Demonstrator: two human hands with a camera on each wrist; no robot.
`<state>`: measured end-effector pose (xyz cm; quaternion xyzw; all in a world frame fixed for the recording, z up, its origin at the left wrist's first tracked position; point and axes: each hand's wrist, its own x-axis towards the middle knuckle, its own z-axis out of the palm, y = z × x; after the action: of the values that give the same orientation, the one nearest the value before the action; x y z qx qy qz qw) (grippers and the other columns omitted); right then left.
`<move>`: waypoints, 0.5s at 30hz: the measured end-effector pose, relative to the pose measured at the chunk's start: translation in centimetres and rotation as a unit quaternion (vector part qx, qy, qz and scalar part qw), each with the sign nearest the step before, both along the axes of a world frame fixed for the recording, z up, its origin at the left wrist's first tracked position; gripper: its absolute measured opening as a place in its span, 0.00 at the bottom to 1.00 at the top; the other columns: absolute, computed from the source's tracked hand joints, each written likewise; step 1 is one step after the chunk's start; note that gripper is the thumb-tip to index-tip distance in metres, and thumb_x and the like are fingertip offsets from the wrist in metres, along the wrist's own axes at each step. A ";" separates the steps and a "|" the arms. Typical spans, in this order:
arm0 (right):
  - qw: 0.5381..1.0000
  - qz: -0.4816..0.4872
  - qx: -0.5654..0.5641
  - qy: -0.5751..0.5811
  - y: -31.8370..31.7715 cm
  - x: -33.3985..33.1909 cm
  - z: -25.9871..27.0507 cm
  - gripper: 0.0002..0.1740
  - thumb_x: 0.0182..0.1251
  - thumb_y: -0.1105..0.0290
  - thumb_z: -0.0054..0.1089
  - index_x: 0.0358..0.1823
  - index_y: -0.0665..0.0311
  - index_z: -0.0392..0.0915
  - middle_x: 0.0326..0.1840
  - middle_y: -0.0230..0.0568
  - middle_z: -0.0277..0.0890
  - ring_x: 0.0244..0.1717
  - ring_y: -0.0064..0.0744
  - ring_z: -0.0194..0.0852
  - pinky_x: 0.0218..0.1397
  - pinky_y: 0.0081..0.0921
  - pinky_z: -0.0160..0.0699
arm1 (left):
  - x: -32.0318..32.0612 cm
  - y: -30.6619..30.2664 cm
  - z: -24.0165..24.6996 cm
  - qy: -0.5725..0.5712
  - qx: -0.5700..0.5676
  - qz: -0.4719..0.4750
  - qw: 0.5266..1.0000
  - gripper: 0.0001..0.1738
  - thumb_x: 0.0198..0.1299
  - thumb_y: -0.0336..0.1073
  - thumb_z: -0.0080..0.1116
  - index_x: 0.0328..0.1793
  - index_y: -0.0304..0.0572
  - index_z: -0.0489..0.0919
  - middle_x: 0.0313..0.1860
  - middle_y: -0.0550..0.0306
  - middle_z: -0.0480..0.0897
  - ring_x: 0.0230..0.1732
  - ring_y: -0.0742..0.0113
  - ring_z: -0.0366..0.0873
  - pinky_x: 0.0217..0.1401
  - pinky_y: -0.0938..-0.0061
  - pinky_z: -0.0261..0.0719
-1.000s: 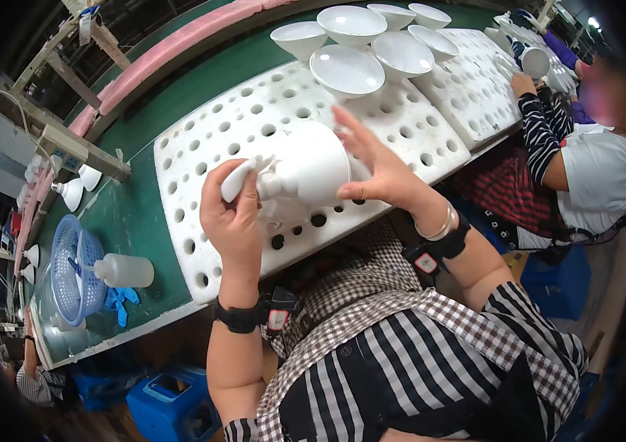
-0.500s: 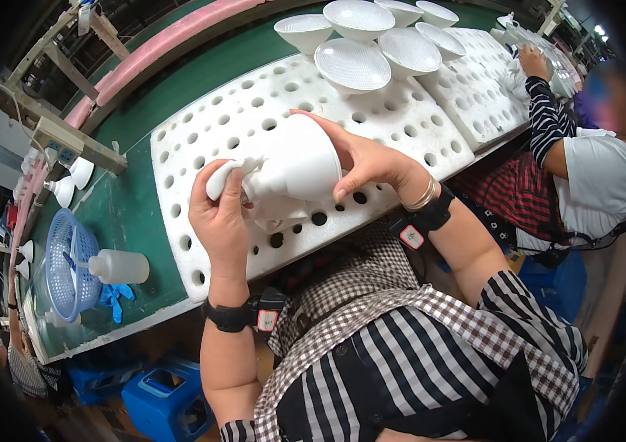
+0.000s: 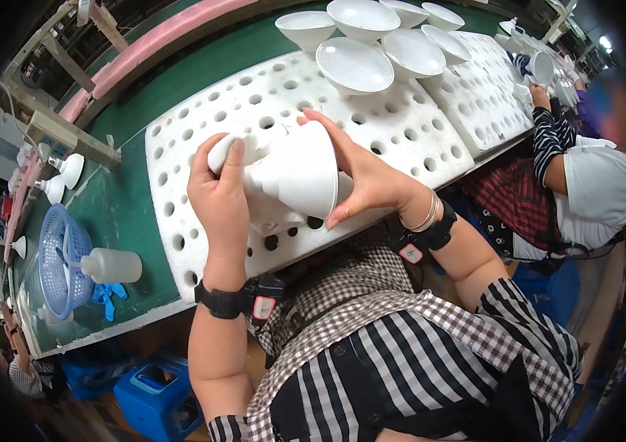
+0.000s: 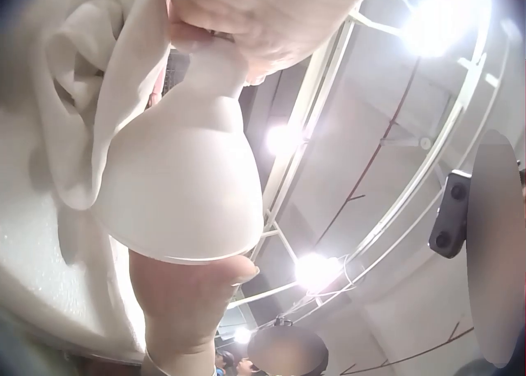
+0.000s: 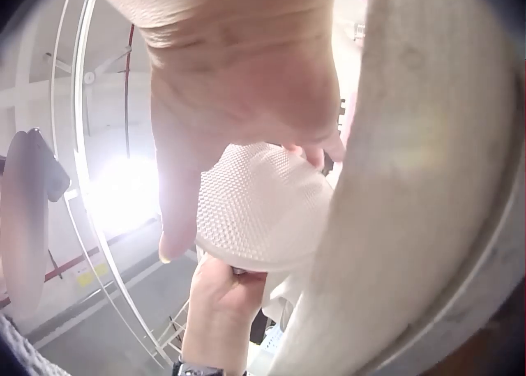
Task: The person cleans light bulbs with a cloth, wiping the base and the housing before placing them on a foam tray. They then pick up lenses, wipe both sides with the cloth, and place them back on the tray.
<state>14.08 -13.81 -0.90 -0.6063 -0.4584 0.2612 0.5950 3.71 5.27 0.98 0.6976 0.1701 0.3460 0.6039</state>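
Both hands engaged on one white lamp housing, held just above the near part of the foam tray.

Left hand closed round the narrow neck of the housing, thumb laid along it, a white cloth bunched under the grip; right hand spread wide across the broad end, fingers over the upper rim and thumb at the lower rim, so the housing is clasped between them; housing tilted, broad end towards the right hand; finished lamps stand at the far edge of the tray; a blue basket and plastic bottle lie left of the tray.
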 end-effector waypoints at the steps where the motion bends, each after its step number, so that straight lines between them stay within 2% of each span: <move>1: 0.999 -0.025 0.009 -0.029 0.0 -0.2 -0.2 0.83 0.25 0.59 0.90 0.81 0.59 0.33 0.77 0.53 0.51 0.77 0.45 0.53 0.80 0.40 0.50 | 0.1 0.1 0.2 0.021 -0.005 0.001 1.000 0.14 0.65 0.37 0.64 0.51 0.36 0.80 0.32 0.70 0.75 0.30 0.84 0.64 0.33 0.87 0.63; 3: 0.997 -0.049 0.015 -0.057 -0.1 -0.7 -0.6 0.83 0.26 0.59 0.90 0.81 0.59 0.33 0.76 0.53 0.52 0.76 0.45 0.54 0.80 0.41 0.51 | 0.2 0.2 0.5 0.024 -0.010 -0.012 1.000 0.14 0.65 0.37 0.64 0.52 0.36 0.80 0.34 0.68 0.76 0.32 0.83 0.66 0.34 0.87 0.64; 4: 0.998 -0.059 0.024 0.000 0.0 -1.1 -0.7 0.82 0.27 0.60 0.89 0.81 0.59 0.34 0.76 0.53 0.52 0.76 0.44 0.54 0.80 0.41 0.51 | 0.2 0.1 0.5 0.024 -0.012 -0.026 0.999 0.15 0.65 0.37 0.64 0.52 0.36 0.79 0.35 0.66 0.78 0.33 0.82 0.68 0.35 0.88 0.65; 5: 0.995 -0.070 0.035 0.055 0.1 -1.3 -0.7 0.81 0.27 0.61 0.89 0.81 0.59 0.34 0.76 0.53 0.51 0.76 0.44 0.53 0.79 0.40 0.52 | 0.2 -0.2 0.4 -0.011 0.090 0.001 0.996 0.15 0.65 0.37 0.63 0.54 0.39 0.79 0.41 0.59 0.81 0.39 0.73 0.75 0.44 0.78 0.72; 6: 0.996 -0.069 0.034 0.055 0.2 -1.4 -0.7 0.81 0.27 0.61 0.89 0.81 0.59 0.34 0.76 0.53 0.51 0.76 0.44 0.53 0.79 0.40 0.52 | 0.0 -0.5 0.4 -0.011 0.089 0.001 0.996 0.15 0.65 0.37 0.63 0.54 0.39 0.79 0.41 0.59 0.81 0.39 0.73 0.75 0.44 0.78 0.72; 7: 0.993 -0.077 0.044 0.072 0.3 -1.5 -0.7 0.79 0.29 0.62 0.88 0.81 0.59 0.35 0.77 0.52 0.50 0.77 0.43 0.52 0.79 0.40 0.51 | -0.5 -0.9 0.5 -0.066 0.301 0.000 0.951 0.15 0.65 0.38 0.62 0.55 0.42 0.79 0.46 0.57 0.81 0.45 0.67 0.77 0.52 0.69 0.71; 8: 0.991 -0.085 0.055 0.089 0.3 -1.6 -0.8 0.78 0.31 0.64 0.87 0.81 0.59 0.35 0.77 0.51 0.50 0.77 0.41 0.52 0.79 0.39 0.51 | -1.2 -1.5 0.6 -0.117 0.498 -0.001 0.859 0.15 0.64 0.39 0.61 0.55 0.45 0.80 0.50 0.55 0.82 0.51 0.60 0.78 0.61 0.60 0.70; 10: 0.988 -0.078 0.068 0.111 0.2 -1.6 -1.0 0.76 0.32 0.65 0.86 0.81 0.59 0.36 0.77 0.50 0.50 0.77 0.40 0.51 0.79 0.38 0.50 | -2.8 -4.6 0.8 -0.043 0.530 -0.081 0.843 0.16 0.62 0.40 0.59 0.55 0.49 0.81 0.56 0.58 0.82 0.60 0.55 0.75 0.74 0.45 0.55; 11: 0.985 -0.070 0.084 0.131 0.2 -1.5 -1.1 0.75 0.34 0.67 0.85 0.80 0.59 0.36 0.76 0.49 0.50 0.77 0.39 0.51 0.79 0.38 0.50 | -2.6 -4.1 0.3 -0.037 0.557 -0.070 0.827 0.16 0.61 0.39 0.59 0.55 0.50 0.82 0.58 0.63 0.81 0.64 0.58 0.74 0.77 0.43 0.48; 12: 0.985 -0.069 0.081 0.133 0.3 -1.5 -1.2 0.75 0.34 0.67 0.85 0.80 0.59 0.36 0.76 0.49 0.50 0.77 0.39 0.51 0.79 0.38 0.50 | -2.2 -3.1 0.2 -0.034 0.555 -0.069 0.828 0.16 0.61 0.39 0.59 0.55 0.50 0.82 0.58 0.63 0.81 0.64 0.58 0.74 0.77 0.43 0.48; 14: 0.983 -0.079 0.069 0.149 0.3 -1.8 -0.8 0.73 0.34 0.68 0.82 0.80 0.59 0.37 0.76 0.47 0.50 0.77 0.38 0.50 0.80 0.37 0.48 | -1.1 -1.1 0.1 -0.001 0.592 -0.001 0.806 0.16 0.61 0.38 0.59 0.55 0.50 0.82 0.57 0.62 0.81 0.62 0.58 0.75 0.77 0.41 0.47; 15: 0.986 -0.080 0.060 0.136 0.5 -2.1 -0.6 0.73 0.34 0.67 0.82 0.80 0.60 0.37 0.76 0.47 0.50 0.77 0.38 0.49 0.80 0.37 0.47 | -1.0 -0.6 0.3 0.020 0.582 0.009 0.813 0.16 0.60 0.36 0.59 0.54 0.47 0.82 0.56 0.61 0.82 0.60 0.57 0.75 0.76 0.40 0.49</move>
<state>12.02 -13.36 -1.48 -0.5632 -0.3381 0.2642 0.7061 2.74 4.70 1.27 0.9239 -0.0442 0.3718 0.0785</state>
